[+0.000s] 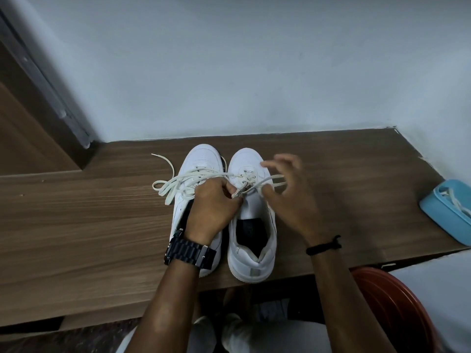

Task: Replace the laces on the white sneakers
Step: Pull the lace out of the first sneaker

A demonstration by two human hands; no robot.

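Two white sneakers stand side by side on the wooden table, toes away from me: the left sneaker and the right sneaker. An off-white lace runs through the right sneaker's lower eyelets and trails loose over the left sneaker and the table. My left hand, with a black watch on its wrist, pinches the lace at the right sneaker's tongue. My right hand hovers over the right sneaker's right side, fingers spread, and its thumb and a finger pinch the lace end there.
A light blue box holding another white lace sits at the table's right edge. A red round stool is below the table at the right. A wall runs behind the table, and a wooden door frame stands at the left.
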